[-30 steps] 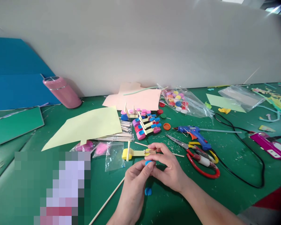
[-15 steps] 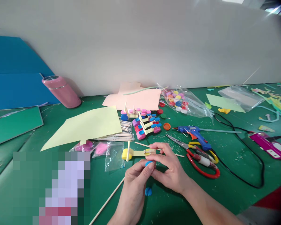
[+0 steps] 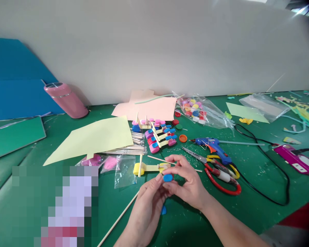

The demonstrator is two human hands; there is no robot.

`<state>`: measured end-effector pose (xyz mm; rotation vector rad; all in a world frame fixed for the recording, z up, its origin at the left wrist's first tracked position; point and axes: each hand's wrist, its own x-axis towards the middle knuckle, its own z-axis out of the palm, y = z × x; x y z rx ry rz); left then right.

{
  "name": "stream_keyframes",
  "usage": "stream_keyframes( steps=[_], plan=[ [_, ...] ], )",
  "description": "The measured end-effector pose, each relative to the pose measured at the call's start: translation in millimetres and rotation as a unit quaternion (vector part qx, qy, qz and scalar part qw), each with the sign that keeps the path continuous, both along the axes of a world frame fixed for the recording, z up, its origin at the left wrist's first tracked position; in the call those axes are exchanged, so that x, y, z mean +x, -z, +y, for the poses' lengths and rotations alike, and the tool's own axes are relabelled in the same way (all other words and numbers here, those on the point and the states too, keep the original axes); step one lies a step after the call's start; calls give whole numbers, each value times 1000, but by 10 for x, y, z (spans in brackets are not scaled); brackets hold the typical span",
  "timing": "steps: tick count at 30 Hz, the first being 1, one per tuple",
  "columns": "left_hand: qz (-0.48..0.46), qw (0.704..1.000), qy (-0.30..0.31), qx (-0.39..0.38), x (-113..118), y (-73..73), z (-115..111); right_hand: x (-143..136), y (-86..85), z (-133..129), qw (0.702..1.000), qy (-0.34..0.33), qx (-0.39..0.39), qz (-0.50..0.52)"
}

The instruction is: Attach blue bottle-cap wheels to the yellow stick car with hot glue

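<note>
Green bench (image 3: 260, 168). Left: 1 pink tumbler (image 3: 67, 101) beside blue board (image 3: 12, 97); green board (image 3: 15, 135) nearer. Right: blue glue gun (image 3: 208, 142), scissors (image 3: 224, 176) just beside; magenta power strip (image 3: 293, 159) farther right.

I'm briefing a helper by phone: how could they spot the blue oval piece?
Over the green table, find where the left hand and right hand meet. The blue oval piece is at the right fingers, beside the left thumb. Being held sets it apart from the blue lump on the table, partly hidden by the left hand.

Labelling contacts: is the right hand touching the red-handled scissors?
Apart: the head view shows green table between the right hand and the red-handled scissors.
</note>
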<state>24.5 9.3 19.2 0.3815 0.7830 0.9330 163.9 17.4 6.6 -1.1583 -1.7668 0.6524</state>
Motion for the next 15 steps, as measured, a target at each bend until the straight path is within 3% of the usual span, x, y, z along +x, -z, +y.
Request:
stream_keyframes(
  steps=[15],
  plan=[
    [45, 998, -44, -11, 23, -4, 21, 4, 16, 2, 999, -28, -9, -11]
  ],
)
